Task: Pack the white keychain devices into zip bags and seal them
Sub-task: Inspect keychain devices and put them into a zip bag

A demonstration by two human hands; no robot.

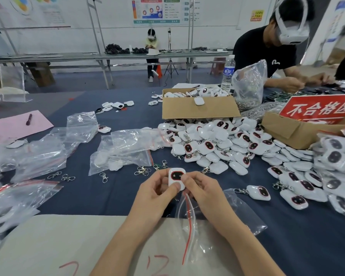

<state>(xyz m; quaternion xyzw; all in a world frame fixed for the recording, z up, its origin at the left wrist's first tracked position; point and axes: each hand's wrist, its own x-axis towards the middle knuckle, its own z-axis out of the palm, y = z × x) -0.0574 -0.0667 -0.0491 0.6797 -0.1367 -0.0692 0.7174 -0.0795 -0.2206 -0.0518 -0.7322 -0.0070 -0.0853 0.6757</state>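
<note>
A white keychain device [176, 177] with a dark, red-rimmed face is pinched between my left hand [157, 193] and my right hand [202, 193], just above the table's near middle. A clear zip bag [189, 222] with a red seal strip hangs down from under my right hand's fingers. A large heap of the same white devices [213, 146] lies to the right. Empty and filled zip bags [120, 152] lie scattered to the left.
Loose metal clasps [141, 171] lie just beyond my hands. An open cardboard box [199, 109] of devices stands behind the heap, a red sign [319, 109] and another box at the right. A person in a headset [277, 46] works at the far right. Pink paper with a pen [29, 118] lies left.
</note>
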